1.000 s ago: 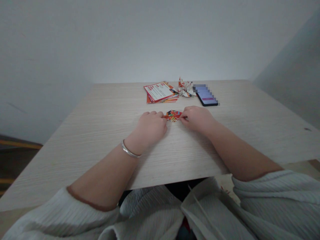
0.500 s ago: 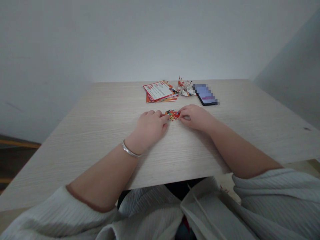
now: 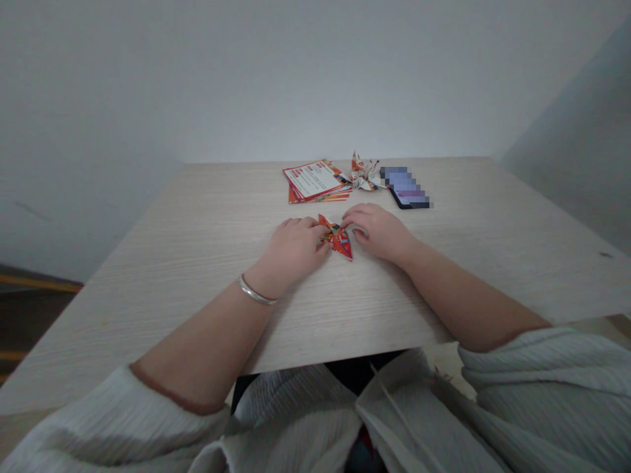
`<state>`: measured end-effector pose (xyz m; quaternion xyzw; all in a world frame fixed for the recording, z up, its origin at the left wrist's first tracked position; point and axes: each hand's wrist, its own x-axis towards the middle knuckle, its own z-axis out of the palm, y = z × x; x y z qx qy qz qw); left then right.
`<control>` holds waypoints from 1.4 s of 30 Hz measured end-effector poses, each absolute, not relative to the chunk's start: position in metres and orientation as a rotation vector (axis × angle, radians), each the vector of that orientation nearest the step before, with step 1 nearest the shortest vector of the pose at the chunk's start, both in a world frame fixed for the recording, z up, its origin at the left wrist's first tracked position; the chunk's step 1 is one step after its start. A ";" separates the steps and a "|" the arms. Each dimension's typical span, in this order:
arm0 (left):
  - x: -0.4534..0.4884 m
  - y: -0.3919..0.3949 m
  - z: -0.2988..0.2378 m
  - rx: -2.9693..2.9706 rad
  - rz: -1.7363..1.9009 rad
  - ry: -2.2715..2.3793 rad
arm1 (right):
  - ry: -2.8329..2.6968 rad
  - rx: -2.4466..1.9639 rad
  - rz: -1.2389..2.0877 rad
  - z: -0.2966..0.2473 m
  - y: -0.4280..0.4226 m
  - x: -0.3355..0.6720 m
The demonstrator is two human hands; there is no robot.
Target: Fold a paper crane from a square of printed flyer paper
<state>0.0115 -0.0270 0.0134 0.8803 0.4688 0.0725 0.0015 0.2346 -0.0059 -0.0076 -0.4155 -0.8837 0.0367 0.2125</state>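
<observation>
A small folded piece of red patterned paper (image 3: pixel 340 239) lies on the light wooden table (image 3: pixel 197 263), between my two hands. My left hand (image 3: pixel 294 248), with a silver bracelet on the wrist, is curled, and its fingertips pinch the paper's left side. My right hand (image 3: pixel 375 230) has its fingers bent, with the fingertips on the paper's upper right edge. The paper's pointed end juts toward me.
At the far side of the table lie a stack of red and white printed sheets (image 3: pixel 315 180), a finished folded paper crane (image 3: pixel 363 175) and a dark phone (image 3: pixel 406 188). A grey wall stands behind the table.
The folded paper has turned: it lay flat and wide between the hands, now a point sticks out toward me. My right hand has shifted slightly up and left.
</observation>
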 end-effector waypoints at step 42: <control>0.015 -0.021 0.015 2.850 0.223 1.190 | -2.632 -1.203 0.105 0.004 -0.021 0.220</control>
